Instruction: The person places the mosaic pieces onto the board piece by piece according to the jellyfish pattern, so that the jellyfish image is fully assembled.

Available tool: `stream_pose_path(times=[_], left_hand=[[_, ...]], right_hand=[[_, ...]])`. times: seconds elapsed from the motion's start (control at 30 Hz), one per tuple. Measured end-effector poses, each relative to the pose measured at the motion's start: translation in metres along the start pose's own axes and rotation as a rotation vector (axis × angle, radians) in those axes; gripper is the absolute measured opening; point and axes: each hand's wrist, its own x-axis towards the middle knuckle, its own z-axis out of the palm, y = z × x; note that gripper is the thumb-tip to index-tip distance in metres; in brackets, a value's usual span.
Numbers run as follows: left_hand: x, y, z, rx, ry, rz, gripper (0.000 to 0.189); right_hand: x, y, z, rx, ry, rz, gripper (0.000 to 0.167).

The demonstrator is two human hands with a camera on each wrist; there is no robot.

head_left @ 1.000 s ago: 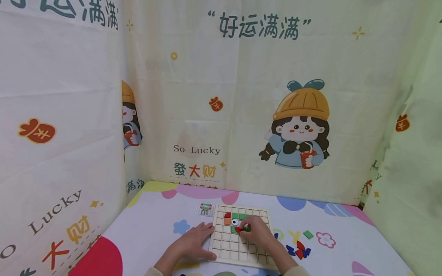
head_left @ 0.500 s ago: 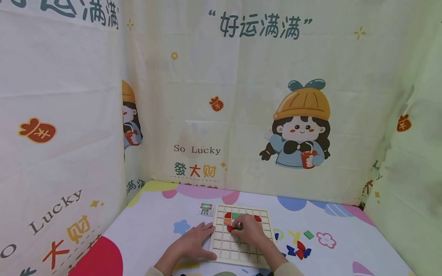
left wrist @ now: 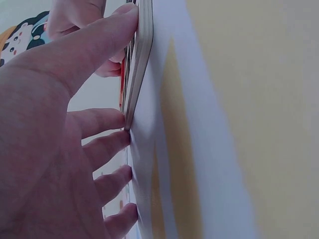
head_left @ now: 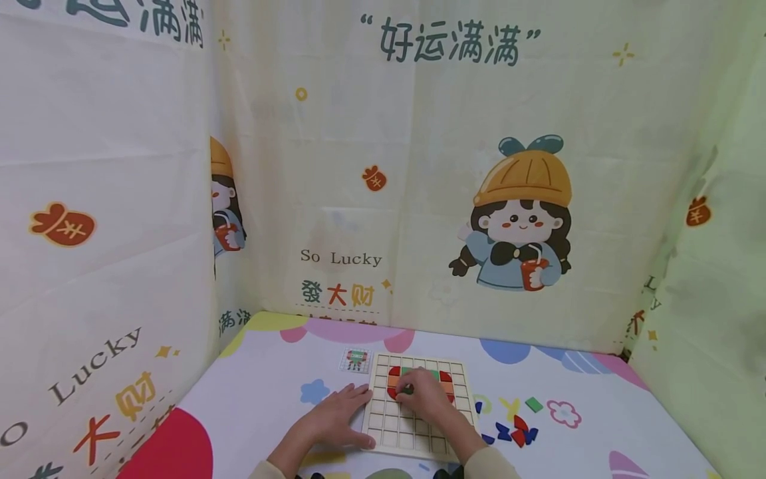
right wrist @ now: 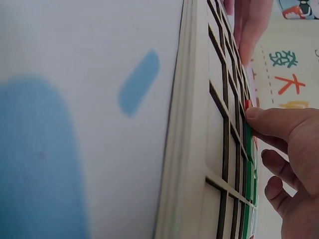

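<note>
A pale wooden grid board (head_left: 389,426) lies on the table with red, orange and green tiles in its upper rows. My left hand (head_left: 341,416) rests along its left edge, fingers spread, thumb at the near corner. Over the board, my right hand (head_left: 429,399) bends its thumb and index finger around a red tile (head_left: 391,393) with a rounded corner, at the left end of the coloured rows. In the right wrist view the thumb tip meets this red tile (right wrist: 247,104), beside green tiles (right wrist: 248,142). The right hand hides the middle tiles.
A small pattern card (head_left: 356,360) lies beyond the board's upper left corner. To the right lie a loose green square (head_left: 534,404), red pieces (head_left: 519,424) and several blue pieces (head_left: 503,432). Printed cloth walls (head_left: 335,219) enclose the table.
My right hand has moved left across the board with the red tile, uncovering red and orange tiles on the right side. The left hand has stayed in place.
</note>
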Motion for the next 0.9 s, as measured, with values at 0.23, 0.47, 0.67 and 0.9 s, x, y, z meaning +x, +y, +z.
stream_pose_path(times=[0.23,0.47,0.67,0.9], left_hand=[[0.001,0.000,0.001,0.000,-0.006,0.003,0.088],[0.001,0.000,0.003,0.005,-0.003,0.000,0.088],[0.002,-0.001,0.004,0.007,0.004,-0.006,0.089],[0.002,-0.001,0.003,-0.012,0.008,-0.022,0.090]], right_hand=[[-0.002,0.005,-0.002,0.075,-0.048,-0.013,0.009],[-0.010,0.009,-0.011,0.165,-0.044,-0.035,0.005],[-0.019,0.018,-0.021,0.140,-0.007,0.010,0.006],[-0.030,0.033,-0.035,0.135,0.060,0.021,0.007]])
